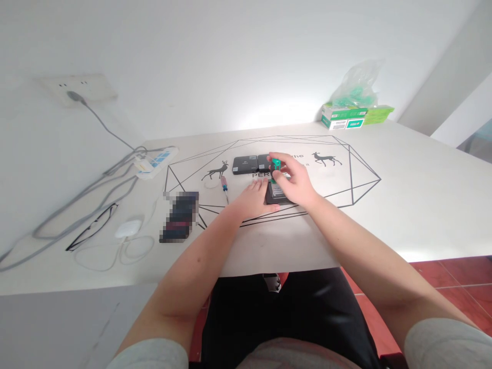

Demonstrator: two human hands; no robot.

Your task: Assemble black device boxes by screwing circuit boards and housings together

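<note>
A flat black case with a pale label (280,191) lies on the table in front of me. My left hand (251,199) grips its left side, the fingers at the far left edge and the thumb along the near edge. My right hand (294,179) is closed around a green-and-black screwdriver (275,165), held upright over the case; its tip is hidden. Just beyond sit two more black cases, one (245,165) in full view and another (263,163) partly behind my right hand. A small screwdriver with a reddish and blue handle (224,184) lies to the left.
A blurred-out phone-like object (180,217), a white charger (128,228), glasses (92,226) and a power strip (158,163) with grey cables occupy the left. Green-and-white boxes (343,117) under a plastic bag (357,84) stand at the back right. The table's near edge (269,271) is at my lap.
</note>
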